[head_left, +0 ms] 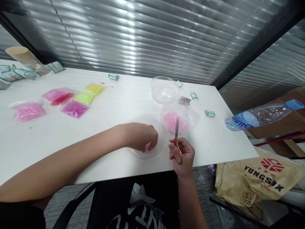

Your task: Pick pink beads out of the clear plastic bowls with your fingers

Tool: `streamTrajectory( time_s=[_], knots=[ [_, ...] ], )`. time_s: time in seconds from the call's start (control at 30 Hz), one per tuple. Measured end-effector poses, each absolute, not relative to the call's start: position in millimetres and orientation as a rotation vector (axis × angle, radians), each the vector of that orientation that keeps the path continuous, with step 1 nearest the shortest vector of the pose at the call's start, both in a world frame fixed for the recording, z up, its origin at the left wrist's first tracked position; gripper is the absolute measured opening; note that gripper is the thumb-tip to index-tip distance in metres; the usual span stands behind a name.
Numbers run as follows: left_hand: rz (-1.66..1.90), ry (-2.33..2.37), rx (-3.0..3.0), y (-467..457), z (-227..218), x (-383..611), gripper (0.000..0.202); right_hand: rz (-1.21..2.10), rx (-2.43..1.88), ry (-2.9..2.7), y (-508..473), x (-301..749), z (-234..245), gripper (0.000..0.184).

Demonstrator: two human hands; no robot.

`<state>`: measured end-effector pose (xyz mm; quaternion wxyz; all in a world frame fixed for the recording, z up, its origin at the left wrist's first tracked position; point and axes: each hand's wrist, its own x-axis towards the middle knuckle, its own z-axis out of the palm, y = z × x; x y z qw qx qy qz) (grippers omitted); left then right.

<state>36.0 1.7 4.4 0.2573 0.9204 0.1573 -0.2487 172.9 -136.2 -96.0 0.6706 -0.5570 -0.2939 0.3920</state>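
Copper scissors clamped upright in right hand, left hand curled loosely inside clear dish

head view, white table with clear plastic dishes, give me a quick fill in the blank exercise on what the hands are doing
1. The right hand holds rose-gold metal ____, blades pointing up.
2. The left hand rests in a shallow clear plastic dish on the white ____.
3. The round clear plastic bowl behind the blades holds ____ beads.

Missing words: scissors; table; pink
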Motion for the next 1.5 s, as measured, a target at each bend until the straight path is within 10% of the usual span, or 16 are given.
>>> streamTrajectory(
  time_s=[0.47,1.5],
  knots=[
    [0.119,0.244,2.424,32,37,9,0.016,1.073,-1.095,-1.111,-148,181,-85,0.03],
    [0.044,0.063,2.234,16,22,26,0.016,1.114,-1.163,-1.149,-148,181,-88,0.032]
  ],
)
